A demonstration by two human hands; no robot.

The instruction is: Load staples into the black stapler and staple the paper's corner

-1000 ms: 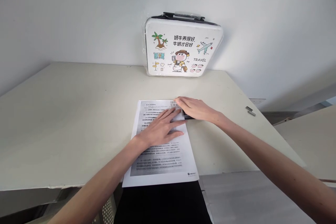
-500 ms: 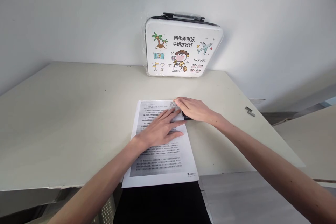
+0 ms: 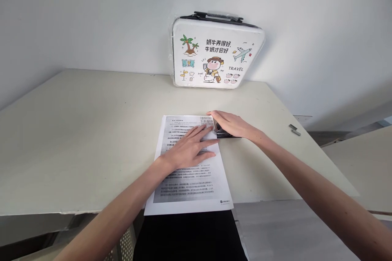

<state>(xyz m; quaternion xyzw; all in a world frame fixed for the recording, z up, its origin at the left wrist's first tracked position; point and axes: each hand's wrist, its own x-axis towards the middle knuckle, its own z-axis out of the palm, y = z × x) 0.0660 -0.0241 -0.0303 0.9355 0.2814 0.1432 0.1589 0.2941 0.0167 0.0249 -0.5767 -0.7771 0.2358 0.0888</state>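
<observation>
While the L hand (image 3: 191, 149) lies flat w/ fingers spread on the printed sheet (image 3: 183, 185), the R hand (image 3: 232, 124) curls over a black stapler-like tool (image 3: 225, 134) at the sheet's R edge, nr its top corner. Most of the tool is hidden, so can't tell how firm that hold is or whether paper sits btwn its halves; can't tell page count either. Sheet lies at the near edge of the worktop (image 3: 92, 138), bottom end apparently jutting past it.

Main risk: L fingertips are just beside the tool's front end, so a hard press could nip them. Too little L pressure might let the sheet skew. The overhanging end could catch on the person's lap (image 3: 190, 238) & crease, prob. dragging the page. Small metal strips (image 3: 295, 132) lie nr the worktop's R edge; a wide R forearm (image 3: 300, 171) swing might knock 'em off.
</observation>
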